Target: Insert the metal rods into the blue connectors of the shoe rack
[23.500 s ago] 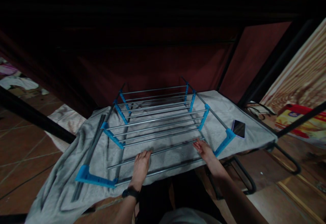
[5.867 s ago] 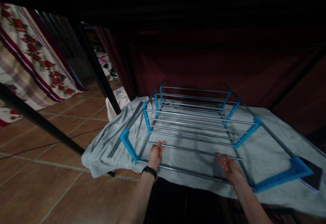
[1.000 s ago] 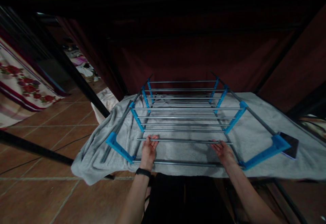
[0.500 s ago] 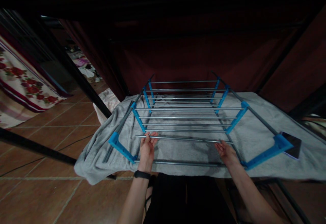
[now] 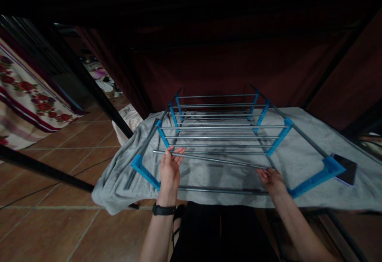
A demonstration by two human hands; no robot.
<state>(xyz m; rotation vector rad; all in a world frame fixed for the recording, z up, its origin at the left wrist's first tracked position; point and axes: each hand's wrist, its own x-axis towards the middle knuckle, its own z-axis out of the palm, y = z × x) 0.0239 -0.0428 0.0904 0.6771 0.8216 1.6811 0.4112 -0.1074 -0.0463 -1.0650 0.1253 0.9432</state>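
Over grey cloth (image 5: 313,144), the upturned left hand (image 5: 170,168) holds a rod (image 5: 215,160).

A smooth black wristband (image 5: 164,209) circles the left wrist; both forearms (image 5: 155,232) are bare, and plain black cloth (image 5: 199,230) covers the thighs.

One rack (image 5: 222,127), one phone (image 5: 346,169)
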